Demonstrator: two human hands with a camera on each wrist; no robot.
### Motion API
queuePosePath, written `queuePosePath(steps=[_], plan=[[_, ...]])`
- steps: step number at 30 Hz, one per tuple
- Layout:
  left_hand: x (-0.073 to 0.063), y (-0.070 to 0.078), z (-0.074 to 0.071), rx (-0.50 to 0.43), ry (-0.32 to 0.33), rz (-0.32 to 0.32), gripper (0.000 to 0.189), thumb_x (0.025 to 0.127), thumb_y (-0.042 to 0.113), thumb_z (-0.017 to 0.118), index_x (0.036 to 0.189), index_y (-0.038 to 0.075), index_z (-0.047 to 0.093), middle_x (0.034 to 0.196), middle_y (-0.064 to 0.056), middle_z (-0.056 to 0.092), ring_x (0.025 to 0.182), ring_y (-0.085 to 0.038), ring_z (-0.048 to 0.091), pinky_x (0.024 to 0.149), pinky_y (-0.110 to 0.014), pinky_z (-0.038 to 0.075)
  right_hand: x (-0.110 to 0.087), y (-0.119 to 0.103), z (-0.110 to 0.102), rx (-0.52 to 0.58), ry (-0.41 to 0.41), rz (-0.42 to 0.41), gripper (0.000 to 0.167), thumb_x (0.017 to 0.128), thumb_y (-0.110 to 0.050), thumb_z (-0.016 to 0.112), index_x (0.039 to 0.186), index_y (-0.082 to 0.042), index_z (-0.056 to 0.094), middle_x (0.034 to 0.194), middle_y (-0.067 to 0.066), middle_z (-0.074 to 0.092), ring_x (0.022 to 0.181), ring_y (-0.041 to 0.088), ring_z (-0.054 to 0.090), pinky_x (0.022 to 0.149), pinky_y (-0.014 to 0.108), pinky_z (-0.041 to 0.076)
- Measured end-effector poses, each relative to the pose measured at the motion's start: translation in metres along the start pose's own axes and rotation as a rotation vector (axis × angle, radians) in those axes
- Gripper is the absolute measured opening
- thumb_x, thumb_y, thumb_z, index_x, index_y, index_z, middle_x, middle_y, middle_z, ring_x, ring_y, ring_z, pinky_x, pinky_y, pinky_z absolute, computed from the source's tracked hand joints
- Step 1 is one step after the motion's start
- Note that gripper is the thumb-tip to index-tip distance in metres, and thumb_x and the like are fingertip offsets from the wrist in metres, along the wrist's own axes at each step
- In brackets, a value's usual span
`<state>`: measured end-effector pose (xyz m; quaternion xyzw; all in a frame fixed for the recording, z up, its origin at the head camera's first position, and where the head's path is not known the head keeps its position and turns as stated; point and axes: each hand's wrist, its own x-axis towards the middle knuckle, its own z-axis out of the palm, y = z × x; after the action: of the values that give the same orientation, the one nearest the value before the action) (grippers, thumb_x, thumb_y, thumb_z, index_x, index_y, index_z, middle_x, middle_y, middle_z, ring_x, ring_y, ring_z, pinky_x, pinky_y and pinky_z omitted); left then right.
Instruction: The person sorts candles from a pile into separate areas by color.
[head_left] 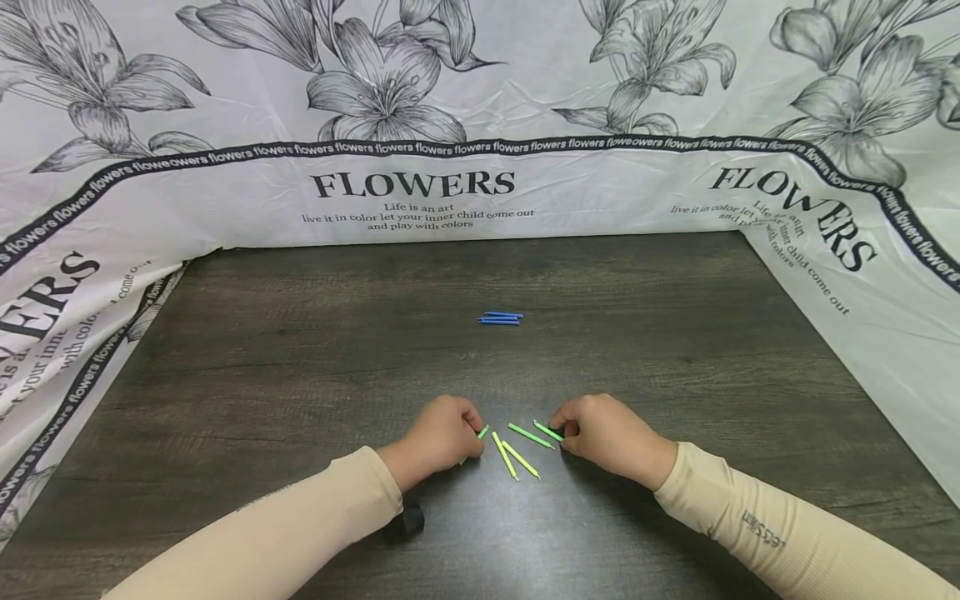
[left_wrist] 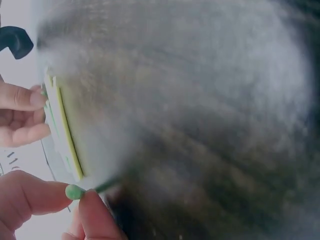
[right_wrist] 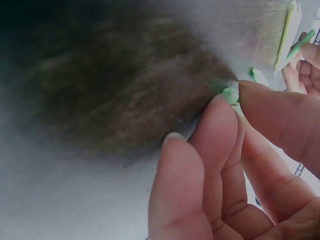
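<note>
While left hand (head_left: 442, 437) and right hand (head_left: 609, 433) pinch, loose sticks lie between

Where the left sleeve (head_left: 300, 517) ends, a small black object (head_left: 412, 518) shows just beside the cuff, on the wearer's side of the left hand. Left hand: thumb and fingertip gripping a green stick (head_left: 483, 432), one end poking out past them. Just right of that hand, two yellow sticks (head_left: 505, 456) lie on the dark table (head_left: 300, 333), far ends close, near ends splayed; contact between them, cannot tell. Beyond both hands, well apart, three blue sticks (head_left: 499, 318) lie bunched sideways. Right of the yellow pair, just short of the right hand, a loose green stick (head_left: 532, 436) lies slanted. Right hand: thumb and fingers pinching another green stick (head_left: 549, 431), its far end leftward of the fingertips.
</note>
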<state>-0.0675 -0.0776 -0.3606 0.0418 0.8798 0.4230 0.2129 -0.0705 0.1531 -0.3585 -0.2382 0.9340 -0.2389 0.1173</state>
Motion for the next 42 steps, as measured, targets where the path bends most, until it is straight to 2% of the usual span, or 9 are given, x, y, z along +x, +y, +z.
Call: queuePosePath(steps=[5, 11, 15, 23, 29, 36, 42], plan=[[0.003, -0.002, -0.008, -0.013, 0.036, -0.022, 0.013, 0.074, -0.006, 0.067, 0.086, 0.0, 0.065, 0.072, -0.005, 0.058, 0.059, -0.014, 0.051, 0.053, -0.026, 0.043, 0.0, 0.0, 0.0, 0.0, -0.004, -0.006, 0.021, 0.074, 0.004, 0.073, 0.092, -0.006, 0.074, 0.066, -0.01, 0.057, 0.056, 0.002, 0.044, 0.055, 0.021, 0.041], [0.012, -0.011, -0.019, -0.04, 0.089, 0.011, 0.017, 0.074, -0.006, 0.065, 0.09, 0.001, 0.067, 0.076, -0.005, 0.06, 0.064, -0.014, 0.052, 0.057, -0.026, 0.044, 0.0, -0.001, 0.0, -0.01, 0.002, -0.007, 0.022, 0.073, 0.005, 0.072, 0.091, -0.006, 0.074, 0.065, -0.01, 0.056, 0.056, 0.002, 0.043, 0.054, 0.021, 0.04], [0.013, -0.014, -0.025, -0.066, 0.117, 0.003, 0.021, 0.075, -0.005, 0.064, 0.095, 0.001, 0.067, 0.082, -0.005, 0.062, 0.069, -0.015, 0.055, 0.06, -0.027, 0.046, 0.001, -0.003, 0.0, -0.027, 0.009, 0.0, 0.023, 0.072, 0.007, 0.07, 0.09, -0.006, 0.074, 0.064, -0.009, 0.055, 0.055, 0.003, 0.042, 0.053, 0.022, 0.039], [0.011, -0.022, -0.041, -0.105, 0.144, -0.02, 0.023, 0.08, -0.004, 0.061, 0.102, 0.0, 0.065, 0.089, -0.009, 0.062, 0.073, -0.017, 0.056, 0.06, -0.028, 0.046, 0.0, -0.003, 0.001, -0.05, 0.027, -0.034, 0.023, 0.07, 0.008, 0.067, 0.087, -0.006, 0.072, 0.064, -0.009, 0.056, 0.056, 0.002, 0.043, 0.054, 0.021, 0.04], [0.012, -0.031, -0.05, -0.13, 0.148, -0.041, 0.023, 0.082, -0.003, 0.06, 0.104, -0.001, 0.064, 0.091, -0.01, 0.063, 0.074, -0.018, 0.056, 0.06, -0.029, 0.045, 0.001, -0.004, 0.001, -0.053, 0.015, -0.021, 0.024, 0.07, 0.008, 0.068, 0.088, -0.007, 0.072, 0.063, -0.009, 0.055, 0.055, 0.003, 0.042, 0.053, 0.021, 0.04], [0.018, -0.039, -0.06, -0.145, 0.161, -0.027, 0.023, 0.083, -0.002, 0.059, 0.106, -0.001, 0.065, 0.093, -0.009, 0.063, 0.078, -0.018, 0.057, 0.063, -0.029, 0.046, 0.001, -0.004, 0.002, -0.047, 0.009, -0.007, 0.024, 0.071, 0.009, 0.066, 0.088, -0.007, 0.072, 0.063, -0.009, 0.054, 0.054, 0.003, 0.042, 0.052, 0.021, 0.039], [0.025, -0.042, -0.069, -0.143, 0.169, -0.036, 0.024, 0.085, -0.001, 0.058, 0.108, -0.002, 0.065, 0.097, -0.011, 0.064, 0.083, -0.02, 0.059, 0.066, -0.03, 0.048, 0.001, -0.004, 0.003, -0.049, 0.019, -0.031, 0.025, 0.07, 0.01, 0.065, 0.086, -0.007, 0.071, 0.061, -0.01, 0.052, 0.053, 0.002, 0.04, 0.051, 0.02, 0.038]])
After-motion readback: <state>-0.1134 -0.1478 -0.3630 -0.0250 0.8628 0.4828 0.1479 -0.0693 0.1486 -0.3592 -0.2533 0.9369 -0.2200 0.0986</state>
